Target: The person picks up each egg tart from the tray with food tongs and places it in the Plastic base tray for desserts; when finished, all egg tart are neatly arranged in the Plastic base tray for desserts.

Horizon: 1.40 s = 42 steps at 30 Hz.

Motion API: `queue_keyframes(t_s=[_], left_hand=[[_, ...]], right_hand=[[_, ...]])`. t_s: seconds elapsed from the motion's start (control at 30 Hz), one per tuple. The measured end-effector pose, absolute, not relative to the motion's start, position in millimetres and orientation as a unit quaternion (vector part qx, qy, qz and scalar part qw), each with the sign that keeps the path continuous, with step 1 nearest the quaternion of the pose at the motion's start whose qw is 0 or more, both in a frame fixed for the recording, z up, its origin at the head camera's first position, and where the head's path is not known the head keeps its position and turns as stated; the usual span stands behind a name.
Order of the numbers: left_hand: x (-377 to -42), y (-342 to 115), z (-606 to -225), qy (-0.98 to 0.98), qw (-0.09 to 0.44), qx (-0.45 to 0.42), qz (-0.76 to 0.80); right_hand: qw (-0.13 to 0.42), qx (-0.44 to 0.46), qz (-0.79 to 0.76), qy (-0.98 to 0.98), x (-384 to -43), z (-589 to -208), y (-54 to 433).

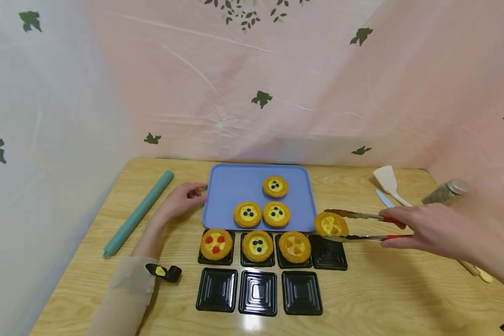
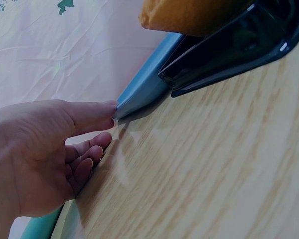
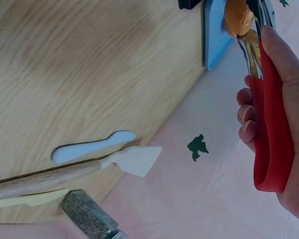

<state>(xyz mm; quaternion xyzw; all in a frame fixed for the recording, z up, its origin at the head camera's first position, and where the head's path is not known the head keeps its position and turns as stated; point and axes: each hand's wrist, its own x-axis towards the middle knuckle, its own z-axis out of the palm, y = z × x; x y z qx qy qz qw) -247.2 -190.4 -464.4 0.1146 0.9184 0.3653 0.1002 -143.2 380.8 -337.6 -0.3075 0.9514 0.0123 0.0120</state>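
Pale pink fabric backdrop [image 1: 185, 93] with green bird shapes fills the top half of the head view, and a wood-grain table [image 1: 382, 289] takes up most of the bottom. Blue tray [image 1: 235, 186] sits mid-frame, long side running left to right, with three blueberry tarts [image 1: 276, 213] on it.

Next biggest is the teal rolling pin [image 1: 138, 213], slanting from bottom left to upper right at the left of the frame. Red-handled tongs [image 1: 354, 214] lie almost level at centre right, tips aimed left, handles right. Right wrist view has them near upright on the right, tips up, and shows the looped red end that the palm covers from above.

Right hand [image 1: 437, 228] has its fingers wrapped round those handles. Left hand [image 1: 184, 199] is at the tray's left edge, pretty relaxed; its own wrist view shows fingertips touching the rim, the other fingers loosely bent.

Smaller stuff: white spatula [image 3: 139, 159], whose wooden handle shows best at lower left in the right wrist view, then the black square plates [image 1: 301, 292] in two rows at bottom centre. Last, the orange-segment tart [image 1: 331, 225] is between the tong tips, by the tray's lower right corner.
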Motion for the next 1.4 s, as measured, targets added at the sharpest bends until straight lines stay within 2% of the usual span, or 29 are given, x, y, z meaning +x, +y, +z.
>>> queue_keyframes(t_s=[0.63, 0.8, 1.03, 1.4], left_hand=[[-248, -192, -466, 0.917, 0.098, 0.112, 0.369], [-247, -192, -466, 0.916, 0.097, 0.115, 0.371], [-246, -191, -465, 0.916, 0.102, 0.110, 0.372], [-246, -191, -465, 0.916, 0.096, 0.114, 0.372]], right_hand=[[-0.026, -0.340, 0.001, 0.940, -120, -367, 386], [-0.037, -0.353, -0.002, 0.935, -119, -370, 388], [-0.022, -0.353, -0.003, 0.935, -120, -373, 390], [-0.049, -0.375, -0.016, 0.926, -122, -379, 390]])
